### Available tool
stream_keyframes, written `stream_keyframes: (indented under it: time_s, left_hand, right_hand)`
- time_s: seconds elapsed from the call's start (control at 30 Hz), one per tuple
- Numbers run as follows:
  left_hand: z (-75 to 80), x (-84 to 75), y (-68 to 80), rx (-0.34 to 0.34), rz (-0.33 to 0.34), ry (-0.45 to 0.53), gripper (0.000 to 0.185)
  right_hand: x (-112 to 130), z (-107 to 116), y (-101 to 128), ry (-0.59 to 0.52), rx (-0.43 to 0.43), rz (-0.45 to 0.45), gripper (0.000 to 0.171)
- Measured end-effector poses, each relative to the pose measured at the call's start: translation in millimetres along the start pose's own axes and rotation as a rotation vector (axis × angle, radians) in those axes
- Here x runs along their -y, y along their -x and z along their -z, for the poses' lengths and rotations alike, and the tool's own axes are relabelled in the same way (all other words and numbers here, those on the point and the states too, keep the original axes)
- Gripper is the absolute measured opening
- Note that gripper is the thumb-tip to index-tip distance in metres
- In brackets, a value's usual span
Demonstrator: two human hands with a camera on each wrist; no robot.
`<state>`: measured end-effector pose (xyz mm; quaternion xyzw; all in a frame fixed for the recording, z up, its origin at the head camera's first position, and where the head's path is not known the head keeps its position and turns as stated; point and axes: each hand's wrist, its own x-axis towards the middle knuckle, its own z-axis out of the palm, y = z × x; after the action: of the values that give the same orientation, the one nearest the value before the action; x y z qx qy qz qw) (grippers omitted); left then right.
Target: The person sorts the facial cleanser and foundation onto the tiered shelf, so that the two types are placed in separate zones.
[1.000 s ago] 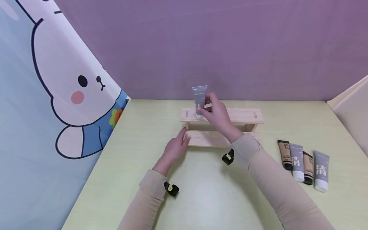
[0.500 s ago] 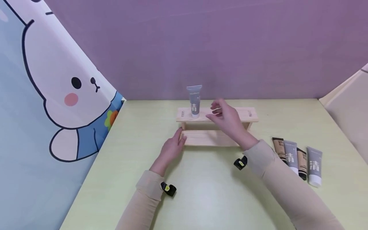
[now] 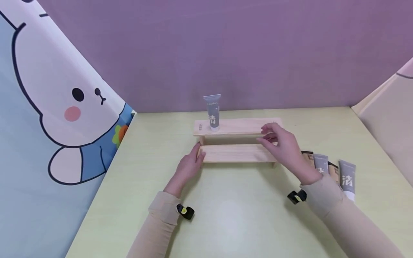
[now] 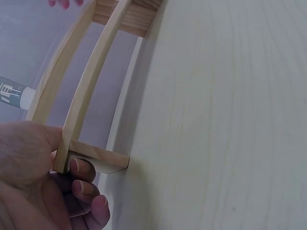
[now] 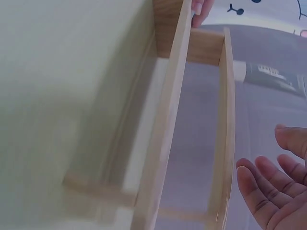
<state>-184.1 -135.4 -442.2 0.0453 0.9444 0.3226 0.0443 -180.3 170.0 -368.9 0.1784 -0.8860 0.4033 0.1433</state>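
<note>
A two-step wooden rack [image 3: 237, 153] stands mid-table. On the left of its top shelf a grey tube [image 3: 213, 113] stands upright on its white cap, with nothing touching it. My left hand [image 3: 197, 153] grips the rack's left end; the left wrist view shows its fingers [image 4: 84, 175] curled round the end post under the rack [image 4: 91, 81]. My right hand [image 3: 269, 137] hovers empty over the rack's right end, fingers loosely spread. In the right wrist view that hand [image 5: 268, 191] is beside the rack [image 5: 168, 120], and the tube [image 5: 273, 74] is beyond.
Several tubes [image 3: 346, 179], grey and tan, lie side by side on the pale green table [image 3: 232, 211], right of the rack and partly behind my right wrist. A purple wall closes the back, a rabbit-print curtain [image 3: 58, 107] the left, a beige panel [image 3: 387, 118] the right.
My right hand let go of the grey tube and drew away to the right, over the rack's right end. The tube stays upright. My left hand kept its hold.
</note>
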Motion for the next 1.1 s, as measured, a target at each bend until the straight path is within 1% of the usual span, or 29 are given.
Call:
stream_keyframes:
  time_s: [0.2,0.37,0.5,0.7,0.77,0.93,1.1]
  left_hand:
    - [1.9,3.1,0.0,-0.012,-0.01,-0.011,0.052]
    - [1.9,4.0,-0.6,-0.012,-0.014,-0.008,0.053]
    - [1.5,4.2,-1.3,-0.012,-0.02,-0.014,0.053]
    - [0.6,4.4,-2.6,-0.001,-0.023,-0.021,0.053]
    - [0.5,4.1,-2.9,-0.001,-0.022,-0.023,0.053]
    - [0.3,2.8,-2.5,0.001,-0.019,-0.011,0.053]
    - [-0.2,2.1,-1.2,0.0,-0.028,-0.003,0.053]
  right_hand:
    - [-19.2,19.5,25.4,0.047,-0.024,-0.048,0.031]
    - [-34.5,35.9,48.4,0.132,-0.027,-0.107,0.032]
    - [-45.4,49.1,65.0,0.201,0.007,-0.139,0.033]
    - [-61.9,68.8,84.9,0.244,0.063,-0.224,0.034]
    - [-66.8,73.9,90.8,0.258,0.076,-0.237,0.035]
    - [-78.2,82.5,103.3,0.314,0.105,-0.251,0.037]
    - [-90.5,86.2,109.0,0.388,0.177,-0.314,0.039]
